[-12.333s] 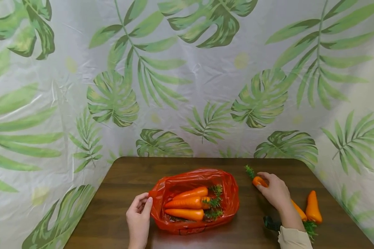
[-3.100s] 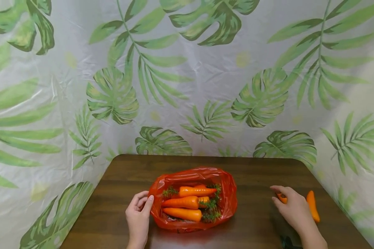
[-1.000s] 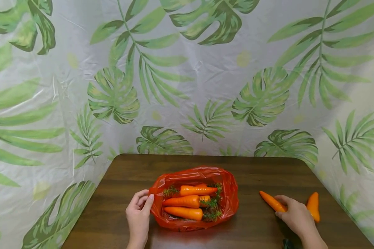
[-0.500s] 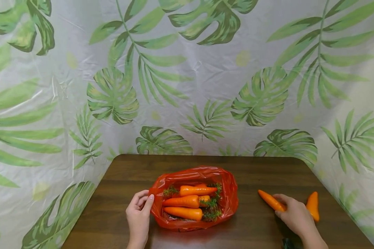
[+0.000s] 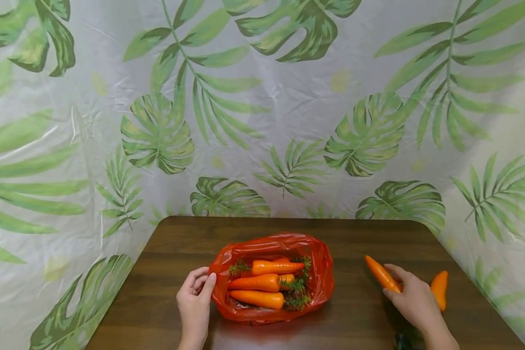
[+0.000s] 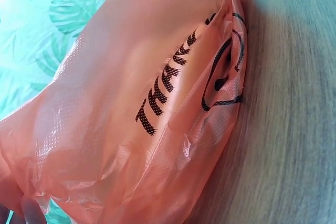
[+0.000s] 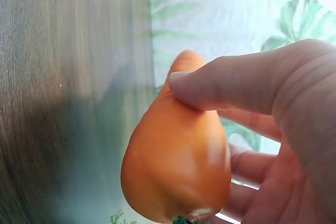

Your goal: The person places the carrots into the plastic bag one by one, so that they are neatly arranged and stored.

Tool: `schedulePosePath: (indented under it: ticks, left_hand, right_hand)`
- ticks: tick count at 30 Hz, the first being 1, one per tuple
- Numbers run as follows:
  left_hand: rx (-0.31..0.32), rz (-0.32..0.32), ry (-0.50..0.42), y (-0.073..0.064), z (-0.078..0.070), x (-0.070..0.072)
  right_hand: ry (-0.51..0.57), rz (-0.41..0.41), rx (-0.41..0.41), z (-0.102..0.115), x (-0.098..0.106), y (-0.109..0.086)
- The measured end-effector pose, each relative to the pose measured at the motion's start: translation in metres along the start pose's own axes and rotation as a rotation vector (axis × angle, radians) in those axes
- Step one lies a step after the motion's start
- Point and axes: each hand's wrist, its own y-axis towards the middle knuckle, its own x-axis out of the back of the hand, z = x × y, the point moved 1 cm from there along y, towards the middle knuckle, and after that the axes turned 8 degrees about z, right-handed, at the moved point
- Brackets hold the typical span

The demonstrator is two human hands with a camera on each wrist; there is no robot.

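Note:
My left hand (image 5: 195, 301) pinches the left rim of a red plastic bag (image 5: 323, 291) between thumb and fingers. The bag stands with its mouth spread, and several orange carrots with green tops, such as the front carrot (image 5: 257, 299), lie inside. Black lettering marks the bag's side (image 6: 115, 93) in the left wrist view, where the fingertips (image 6: 32, 211) show at the lower left corner. My right hand (image 5: 413, 296) grips another carrot (image 5: 382, 274), its narrow tip pointing away from me. The right wrist view shows the thumb pressed on this carrot (image 7: 178, 156); its thick end faces the camera.
One more orange carrot (image 5: 440, 289) lies on the dark wooden table (image 5: 350, 238), just right of my right hand and partly hidden by it. A dark object (image 5: 401, 341) shows below that wrist. A leaf-patterned sheet (image 5: 288, 121) hangs behind the table.
Since the oldest frame, a carrot from the right side has come to lie in the bag. My right hand has since taken hold of another, its tip now raised slightly. The left hand keeps its place.

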Motion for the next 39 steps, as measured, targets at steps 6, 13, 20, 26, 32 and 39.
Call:
schedulePosePath:
  ticks: [6,13,20,26,32,39]
  left_hand:
    - [-0.010,-0.004,0.011,0.000,-0.002,0.001]
    - [-0.016,-0.004,0.022,0.001,-0.001,0.001]
    - [-0.001,-0.006,0.017,0.001,0.000,0.001]
    - [0.006,-0.005,0.010,0.000,-0.001,0.001]
    - [0.017,-0.005,0.008,0.000,-0.001,0.001]
    - [0.037,-0.011,0.007,-0.001,-0.001,0.001]
  right_hand:
    - [0.023,-0.011,0.005,0.006,0.002,-0.001]
    - [0.039,-0.024,0.007,0.011,0.002,-0.002]
    - [0.067,-0.036,0.017,0.013,0.000,-0.003]
    - [0.094,-0.057,0.034,0.014,-0.002,-0.002]
    - [0.122,-0.074,0.071,0.018,-0.001,-0.002]
    - [0.179,-0.047,0.058,0.022,0.000,-0.004]
